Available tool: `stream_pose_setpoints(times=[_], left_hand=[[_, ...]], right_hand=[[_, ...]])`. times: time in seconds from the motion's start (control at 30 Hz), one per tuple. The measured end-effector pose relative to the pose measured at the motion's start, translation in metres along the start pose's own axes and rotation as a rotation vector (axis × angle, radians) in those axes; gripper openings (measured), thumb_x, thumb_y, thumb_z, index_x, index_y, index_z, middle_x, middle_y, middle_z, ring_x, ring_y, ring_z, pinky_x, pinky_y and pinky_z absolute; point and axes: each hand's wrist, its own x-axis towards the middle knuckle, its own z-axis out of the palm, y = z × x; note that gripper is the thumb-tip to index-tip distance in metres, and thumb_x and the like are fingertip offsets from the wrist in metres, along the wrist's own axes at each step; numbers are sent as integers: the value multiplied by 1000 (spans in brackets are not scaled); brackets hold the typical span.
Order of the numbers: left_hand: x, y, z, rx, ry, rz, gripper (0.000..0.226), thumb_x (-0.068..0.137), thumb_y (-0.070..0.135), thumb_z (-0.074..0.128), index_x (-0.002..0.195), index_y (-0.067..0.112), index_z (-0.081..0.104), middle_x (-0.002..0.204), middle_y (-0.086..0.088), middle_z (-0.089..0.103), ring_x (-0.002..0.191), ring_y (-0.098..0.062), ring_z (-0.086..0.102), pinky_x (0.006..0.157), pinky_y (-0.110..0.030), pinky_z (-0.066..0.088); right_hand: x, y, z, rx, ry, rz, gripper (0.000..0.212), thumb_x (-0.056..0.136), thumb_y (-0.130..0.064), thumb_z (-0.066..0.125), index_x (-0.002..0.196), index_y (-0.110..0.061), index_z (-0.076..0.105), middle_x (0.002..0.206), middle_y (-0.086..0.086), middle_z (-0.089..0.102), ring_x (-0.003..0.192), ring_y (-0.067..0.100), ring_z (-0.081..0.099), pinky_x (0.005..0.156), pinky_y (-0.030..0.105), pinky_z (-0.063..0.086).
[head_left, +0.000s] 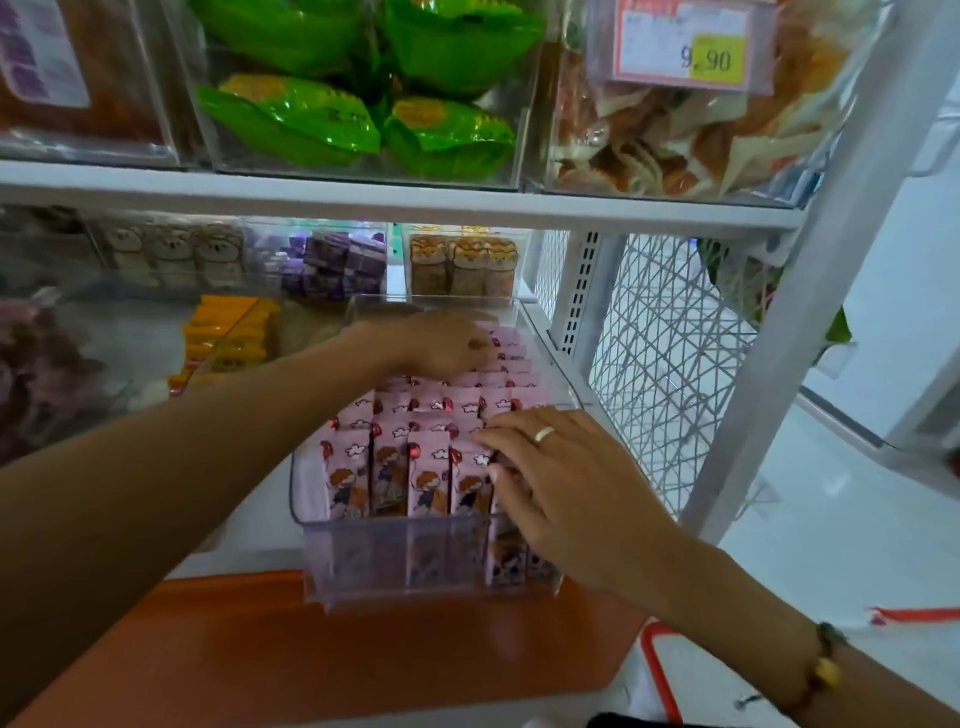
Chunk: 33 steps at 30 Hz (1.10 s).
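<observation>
Pink snack packets (387, 467), flat glossy foil sachets printed with a cartoon figure and white clouds, stand upright in tight rows inside a clear hard-plastic bin (395, 561) on the lower white shelf. The left hand (447, 343) reaches to the back rows, fingers bent down onto the packet tops; whether they pinch one cannot be told. The right hand (561, 467), wearing a smooth pale ring (544, 434), lies with nearly straight, spread fingers across the front right packets, gripping nothing. Crinkled green pouches (291, 119) fill a bin above; a white wire-mesh panel (670, 364) closes the side.
</observation>
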Motion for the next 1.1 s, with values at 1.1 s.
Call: stream_pose_setpoints(times=[1.1], left_hand=[[-147,50,1,-1261,977,-184,16,89,31,61,101,21,65,96,6,72,92,-6,69,78,-22,57]], right_hand=[[59,-43,-43,885,14,222,43,90,-35,58,131,-27,48,107,-16,56,96,-2,57,84,25,52]])
